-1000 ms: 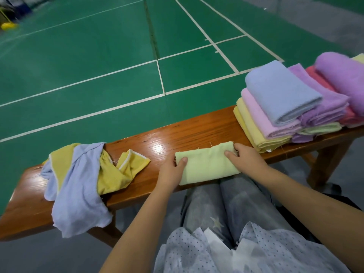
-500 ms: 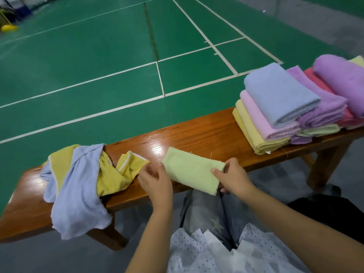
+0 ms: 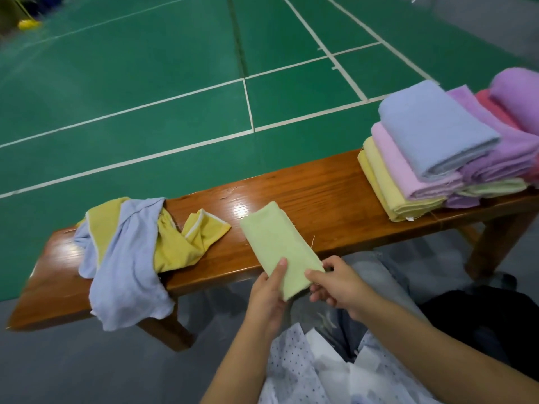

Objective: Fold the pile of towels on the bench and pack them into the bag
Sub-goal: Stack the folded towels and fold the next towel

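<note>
A folded light-green towel [image 3: 275,243] is held lengthwise over the near edge of the wooden bench [image 3: 329,188]. My left hand [image 3: 269,295] grips its near end from the left, thumb on top. My right hand [image 3: 335,284] pinches the same end from the right. A stack of folded towels [image 3: 437,147] in blue, pink, yellow and purple sits on the right of the bench. A crumpled yellow and pale-blue cloth heap [image 3: 128,246] lies at the left and hangs over the front edge. A dark bag [image 3: 481,319] rests on the floor at lower right.
Green court floor with white lines [image 3: 248,106] stretches beyond the bench. A bench leg [image 3: 495,237] stands at right and another leg [image 3: 166,330] at left. My lap with dotted white fabric [image 3: 306,368] fills the bottom of the view.
The green towel has been lifted off the bench top and turned from crosswise to lengthwise. Both hands slid to its near end and drew it toward me.
</note>
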Available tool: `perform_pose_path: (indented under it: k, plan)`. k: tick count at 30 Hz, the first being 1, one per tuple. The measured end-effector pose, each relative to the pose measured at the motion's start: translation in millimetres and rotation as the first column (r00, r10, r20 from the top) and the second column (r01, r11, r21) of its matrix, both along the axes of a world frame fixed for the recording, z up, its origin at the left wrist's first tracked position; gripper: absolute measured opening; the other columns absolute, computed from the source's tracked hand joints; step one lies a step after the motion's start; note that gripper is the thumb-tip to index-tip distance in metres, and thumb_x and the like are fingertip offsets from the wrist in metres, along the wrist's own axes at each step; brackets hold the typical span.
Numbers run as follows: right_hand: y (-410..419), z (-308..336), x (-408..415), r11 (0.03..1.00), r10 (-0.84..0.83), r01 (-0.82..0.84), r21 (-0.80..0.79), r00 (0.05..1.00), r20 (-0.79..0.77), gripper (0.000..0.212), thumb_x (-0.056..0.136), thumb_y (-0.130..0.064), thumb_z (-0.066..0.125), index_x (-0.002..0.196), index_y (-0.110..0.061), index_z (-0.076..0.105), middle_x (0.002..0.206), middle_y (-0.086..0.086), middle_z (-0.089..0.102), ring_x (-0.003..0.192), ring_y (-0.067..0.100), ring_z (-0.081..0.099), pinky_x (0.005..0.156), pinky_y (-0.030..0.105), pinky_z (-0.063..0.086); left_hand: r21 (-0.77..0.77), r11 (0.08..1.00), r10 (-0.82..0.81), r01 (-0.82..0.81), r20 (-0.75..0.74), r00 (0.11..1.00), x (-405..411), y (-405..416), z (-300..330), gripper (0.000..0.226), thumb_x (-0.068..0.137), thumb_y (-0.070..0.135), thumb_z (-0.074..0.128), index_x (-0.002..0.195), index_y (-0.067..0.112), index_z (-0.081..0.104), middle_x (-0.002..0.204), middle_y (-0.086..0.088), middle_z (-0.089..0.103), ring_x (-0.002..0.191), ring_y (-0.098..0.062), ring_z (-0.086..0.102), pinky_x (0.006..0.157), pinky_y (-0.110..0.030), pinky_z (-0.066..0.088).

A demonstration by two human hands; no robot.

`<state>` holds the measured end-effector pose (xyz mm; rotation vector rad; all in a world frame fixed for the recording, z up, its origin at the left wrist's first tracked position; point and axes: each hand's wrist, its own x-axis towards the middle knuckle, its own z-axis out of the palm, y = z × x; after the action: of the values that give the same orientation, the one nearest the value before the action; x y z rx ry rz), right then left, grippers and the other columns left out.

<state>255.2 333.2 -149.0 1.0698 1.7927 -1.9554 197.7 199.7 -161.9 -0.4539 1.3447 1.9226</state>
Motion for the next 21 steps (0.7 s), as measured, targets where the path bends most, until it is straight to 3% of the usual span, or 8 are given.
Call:
perform_pose_path:
  k: [3, 5, 9, 14, 18, 21]
  plan:
    - [9.3, -4.0, 5.3, 0.996, 0.074, -0.075, 0.056, 0.997, 0.027, 0.044, 0.087, -0.051, 0.060, 0.112, -0.016, 0.052, 0.107, 0.002, 0.062, 0.093, 0.014, 0.063, 0.068, 0.026, 0.051, -0.026, 0.997, -0.076, 0.075, -0.044, 0.996, -1.2, 0.8, 5.2, 0.055, 0.080, 0.021, 0.072, 0.129, 0.010, 0.052, 0.117, -0.012, 0.068, 0.106, -0.031, 0.066, 0.084, -0.045, 0.057]
    - [17.6, -4.6, 6.0, 0.999, 0.036, -0.034, -0.040, 0.998, 0.056, 0.062, 0.078, -0.068, 0.052, 0.118, -0.021, 0.050, 0.119, -0.002, 0.056, 0.110, 0.019, 0.056, 0.083, 0.033, 0.052, -0.004, 0.996, -0.085, 0.085, -0.062, 0.994, -2.5, 0.7, 9.6, 0.058, 0.078, 0.021, 0.073, 0.131, 0.012, 0.051, 0.119, -0.012, 0.067, 0.107, -0.031, 0.066, 0.078, -0.042, 0.058]
    - [30.5, -1.6, 3.8, 0.963, 0.037, -0.021, -0.269, 0.998, 0.053, 0.096, 0.055, -0.084, 0.046, 0.130, -0.025, 0.051, 0.124, -0.002, 0.062, 0.108, 0.018, 0.062, 0.081, 0.033, 0.054, 0.018, 0.986, -0.163, 0.165, -0.098, 0.982, 0.3, 3.5, 18.1, 0.067, 0.074, 0.023, 0.077, 0.135, 0.018, 0.048, 0.124, -0.011, 0.065, 0.110, -0.032, 0.064, 0.077, -0.043, 0.057]
    - [36.2, 5.9, -2.9, 0.881, -0.065, -0.019, -0.473, 0.985, -0.161, 0.069, 0.074, -0.066, 0.055, 0.129, -0.024, 0.055, 0.122, 0.006, 0.066, 0.112, 0.026, 0.063, 0.100, 0.047, 0.047, 0.064, 0.964, -0.244, 0.257, -0.160, 0.956, 8.7, 8.4, 30.8, 0.070, 0.074, 0.023, 0.080, 0.136, 0.020, 0.047, 0.126, -0.011, 0.064, 0.112, -0.032, 0.064, 0.083, -0.049, 0.055]
    - [43.9, 26.5, -1.2, 0.935, -0.106, 0.010, -0.355, 0.962, -0.253, 0.059, 0.076, -0.044, 0.067, 0.123, -0.010, 0.060, 0.113, 0.009, 0.070, 0.107, 0.028, 0.065, 0.098, 0.050, 0.048, 0.034, 0.956, -0.276, 0.293, -0.244, 0.930, 13.4, 14.5, 47.0, 0.052, 0.083, 0.016, 0.071, 0.129, 0.023, 0.050, 0.117, -0.004, 0.069, 0.105, -0.025, 0.068, 0.077, -0.042, 0.057]
    - [55.4, 49.8, 1.1, 0.979, -0.110, 0.041, -0.198, 0.930, -0.350, 0.039, 0.084, -0.021, 0.069, 0.119, -0.007, 0.060, 0.110, 0.008, 0.070, 0.103, 0.026, 0.067, 0.093, 0.047, 0.052, -0.001, 0.958, -0.272, 0.287, -0.325, 0.906, 14.7, 29.5, 59.1, 0.057, 0.078, 0.019, 0.072, 0.131, 0.023, 0.050, 0.118, -0.002, 0.069, 0.107, -0.025, 0.067, 0.082, -0.044, 0.057]
